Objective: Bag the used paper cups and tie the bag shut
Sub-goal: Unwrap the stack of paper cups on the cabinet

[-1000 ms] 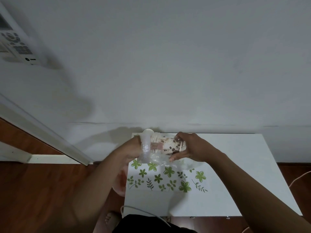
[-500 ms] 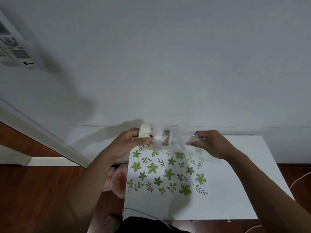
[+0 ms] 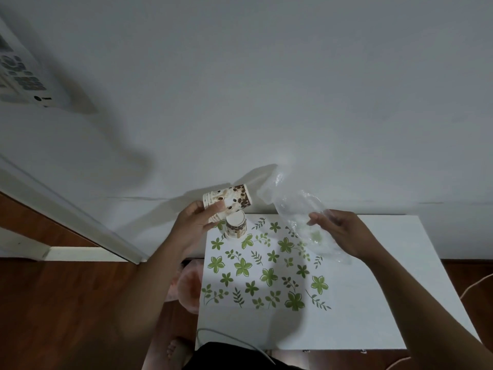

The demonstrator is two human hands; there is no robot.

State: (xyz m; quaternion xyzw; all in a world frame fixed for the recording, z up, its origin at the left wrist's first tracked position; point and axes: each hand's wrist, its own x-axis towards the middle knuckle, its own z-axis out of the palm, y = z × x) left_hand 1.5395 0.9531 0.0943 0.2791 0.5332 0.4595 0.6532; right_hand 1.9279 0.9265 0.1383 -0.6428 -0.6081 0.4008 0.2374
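head view. the left hand [image 3: 196, 227] grips a stack of white paper cups printed with brown coffee beans [image 3: 226, 201], held on its side above the far left corner of the white table with a green leaf-and-flower pattern [image 3: 400, 303]; thumb on the near wall, fingers behind. the cup mouths appear to face left, though the hand covers that end. a second, upside-down paper cup of the same print [image 3: 235, 226] stands on the table just below the held stack, base up. the right hand [image 3: 344, 236] is closed on a clear, thin plastic bag [image 3: 290, 206], pinching it near the middle; the film rises limp and crumpled toward the wall [image 3: 266, 89], and a further part trails down over the table. which end is the bag's mouth cannot be told. cups and bag are apart, none bagged yet.

handling, as a judgement: the cups are light and stiff along the rim but crush easily at mid-wall, so a loose wrap near the base or rim suits them. the film is slippery, weightless and self-clinging; it is best taken at the mouth edge, one layer pinched, to open a gap for the stack.
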